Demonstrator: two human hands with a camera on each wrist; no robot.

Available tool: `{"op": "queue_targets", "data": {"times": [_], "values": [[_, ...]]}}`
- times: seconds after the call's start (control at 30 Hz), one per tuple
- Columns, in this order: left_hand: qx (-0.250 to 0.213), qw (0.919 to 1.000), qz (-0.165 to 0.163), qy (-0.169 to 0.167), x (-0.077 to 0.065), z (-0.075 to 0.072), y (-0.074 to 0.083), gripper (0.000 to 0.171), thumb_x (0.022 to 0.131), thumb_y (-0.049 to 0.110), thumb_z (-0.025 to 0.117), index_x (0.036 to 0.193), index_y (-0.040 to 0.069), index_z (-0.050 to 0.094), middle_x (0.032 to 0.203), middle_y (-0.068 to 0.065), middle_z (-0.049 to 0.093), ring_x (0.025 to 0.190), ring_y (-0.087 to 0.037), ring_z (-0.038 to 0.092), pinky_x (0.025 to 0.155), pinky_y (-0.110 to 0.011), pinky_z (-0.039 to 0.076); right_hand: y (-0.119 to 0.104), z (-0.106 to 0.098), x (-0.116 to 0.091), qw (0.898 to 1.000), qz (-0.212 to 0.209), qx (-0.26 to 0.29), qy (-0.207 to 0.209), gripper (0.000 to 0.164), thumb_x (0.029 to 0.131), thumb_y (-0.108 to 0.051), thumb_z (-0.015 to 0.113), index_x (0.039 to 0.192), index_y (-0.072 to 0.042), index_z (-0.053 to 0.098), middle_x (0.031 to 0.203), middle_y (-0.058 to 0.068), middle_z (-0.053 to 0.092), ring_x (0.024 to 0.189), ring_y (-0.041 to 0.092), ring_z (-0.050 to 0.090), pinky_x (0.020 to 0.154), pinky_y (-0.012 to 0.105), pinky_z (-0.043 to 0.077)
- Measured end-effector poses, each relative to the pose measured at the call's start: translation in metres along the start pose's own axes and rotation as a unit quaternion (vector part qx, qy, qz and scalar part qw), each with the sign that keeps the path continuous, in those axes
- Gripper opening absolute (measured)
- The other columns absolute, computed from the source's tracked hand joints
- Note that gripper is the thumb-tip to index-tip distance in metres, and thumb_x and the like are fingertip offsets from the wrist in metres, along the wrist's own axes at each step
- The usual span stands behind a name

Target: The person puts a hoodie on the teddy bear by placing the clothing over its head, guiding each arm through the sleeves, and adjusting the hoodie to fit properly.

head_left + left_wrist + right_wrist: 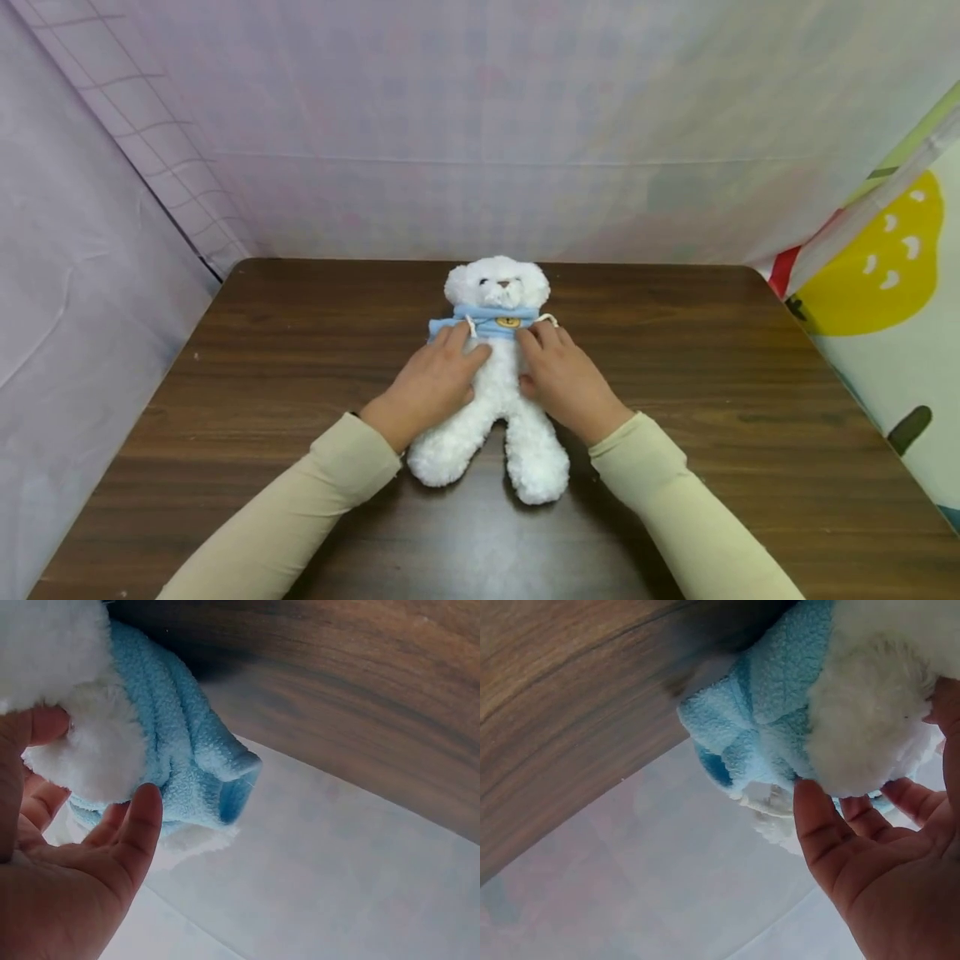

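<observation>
A white plush teddy bear (495,375) lies on its back, head away from me, its legs spread toward me. Bunched around its neck and chest is a light blue fleece top (480,315) with a small yellow bear patch (507,322). My left hand (433,375) holds the bear's arm on the left side, thumb on the white fur and fingertips beside the blue fabric (169,735) in the left wrist view. On the other side my right hand (570,379) grips the other arm (866,720), its index fingertip right at the top's edge. White cords (547,318) show near both hands.
The bear lies on a dark brown wooden table (300,350) with rounded back corners. Behind the table hangs a pale checked curtain (480,125), and a white sheet (82,275) covers the left side. At right is a cloth with a yellow print (877,267).
</observation>
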State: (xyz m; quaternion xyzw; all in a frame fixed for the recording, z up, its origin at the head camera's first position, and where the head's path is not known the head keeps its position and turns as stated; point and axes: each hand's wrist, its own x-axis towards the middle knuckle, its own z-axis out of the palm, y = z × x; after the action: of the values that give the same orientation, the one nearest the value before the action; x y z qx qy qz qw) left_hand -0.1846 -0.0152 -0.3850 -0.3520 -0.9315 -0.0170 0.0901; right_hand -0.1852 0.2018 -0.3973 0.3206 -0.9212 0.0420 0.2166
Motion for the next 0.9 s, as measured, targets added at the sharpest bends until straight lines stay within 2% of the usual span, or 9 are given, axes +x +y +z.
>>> {"op": "queue_targets", "data": {"times": [0.13,0.23,0.37,0.43,0.53,0.6,0.67,0.77,0.9], "values": [[-0.009,0.9999,0.002,-0.012,0.001,-0.001,0.0,0.052,0.092,0.021,0.071,0.139,0.009,0.054,0.14,-0.025,0.045,0.129,-0.037,0.046,0.096,-0.043,0.049,0.001,0.0,0.001,1.0,-0.004,0.004,-0.004,0.053,0.078,-0.01,0.079,0.121,0.006,0.053,0.107,0.022,0.054,0.091,0.037,0.055,0.08,0.045,0.049],[-0.019,0.9998,0.005,-0.002,0.001,-0.001,-0.001,0.05,0.091,0.019,0.072,0.137,0.009,0.056,0.133,-0.021,0.05,0.124,-0.034,0.05,0.091,-0.041,0.051,0.001,0.001,0.002,1.0,-0.012,-0.001,0.003,0.045,0.076,-0.007,0.078,0.113,0.005,0.055,0.099,0.018,0.056,0.089,0.036,0.055,0.082,0.046,0.046],[-0.021,0.9984,0.023,0.047,0.0,0.002,-0.002,0.04,0.086,0.013,0.075,0.124,0.008,0.061,0.113,-0.011,0.053,0.107,-0.028,0.054,0.079,-0.035,0.051,-0.002,0.005,0.002,1.0,-0.019,-0.017,0.017,0.031,0.077,-0.003,0.075,0.102,0.001,0.056,0.088,0.014,0.056,0.084,0.033,0.053,0.079,0.043,0.045],[-0.017,0.996,0.039,0.078,0.0,0.005,-0.001,0.032,0.085,0.009,0.074,0.116,0.009,0.062,0.104,-0.009,0.054,0.099,-0.026,0.053,0.076,-0.034,0.049,-0.005,0.006,0.0,0.999,-0.02,-0.024,0.026,0.024,0.079,-0.002,0.073,0.096,0.0,0.056,0.083,0.012,0.058,0.078,0.031,0.052,0.073,0.041,0.045],[-0.013,0.9903,0.064,0.122,-0.002,0.007,0.002,0.019,0.088,0.004,0.07,0.105,0.009,0.062,0.094,-0.008,0.056,0.088,-0.024,0.05,0.072,-0.032,0.046,-0.008,0.007,-0.003,0.999,-0.016,-0.03,0.04,0.02,0.078,0.0,0.074,0.088,-0.004,0.057,0.078,0.009,0.06,0.072,0.029,0.05,0.065,0.039,0.044],[-0.01,0.9875,0.075,0.139,-0.003,0.008,0.005,0.012,0.092,0.002,0.065,0.1,0.008,0.061,0.087,-0.007,0.056,0.081,-0.023,0.047,0.069,-0.031,0.043,-0.009,0.006,-0.004,0.998,-0.015,-0.03,0.044,0.02,0.078,0.001,0.074,0.085,-0.005,0.056,0.076,0.008,0.061,0.069,0.028,0.05,0.061,0.039,0.043],[-0.011,0.9865,0.081,0.142,-0.006,0.007,0.006,0.009,0.092,0.001,0.063,0.097,0.008,0.06,0.083,-0.006,0.054,0.077,-0.022,0.044,0.066,-0.031,0.04,-0.009,0.004,-0.005,0.999,-0.018,-0.024,0.043,0.019,0.078,0.001,0.073,0.084,-0.006,0.057,0.077,0.008,0.061,0.07,0.028,0.051,0.061,0.039,0.044],[-0.02,0.9888,0.076,0.127,-0.01,0.004,0.006,0.013,0.086,0.002,0.064,0.092,0.01,0.056,0.079,-0.003,0.048,0.075,-0.021,0.04,0.065,-0.031,0.037,-0.01,-0.001,-0.009,0.999,-0.019,0.008,0.035,0.014,0.08,-0.003,0.071,0.088,-0.006,0.06,0.081,0.007,0.059,0.075,0.028,0.051,0.066,0.04,0.045],[-0.023,0.9906,0.073,0.113,-0.012,0.002,0.008,0.016,0.084,0.001,0.065,0.09,0.011,0.054,0.078,-0.003,0.046,0.075,-0.022,0.041,0.066,-0.031,0.037,-0.008,-0.006,-0.018,0.999,-0.004,0.036,0.023,0.02,0.08,-0.007,0.071,0.098,-0.008,0.061,0.087,0.005,0.055,0.082,0.028,0.048,0.072,0.043,0.042]]}}
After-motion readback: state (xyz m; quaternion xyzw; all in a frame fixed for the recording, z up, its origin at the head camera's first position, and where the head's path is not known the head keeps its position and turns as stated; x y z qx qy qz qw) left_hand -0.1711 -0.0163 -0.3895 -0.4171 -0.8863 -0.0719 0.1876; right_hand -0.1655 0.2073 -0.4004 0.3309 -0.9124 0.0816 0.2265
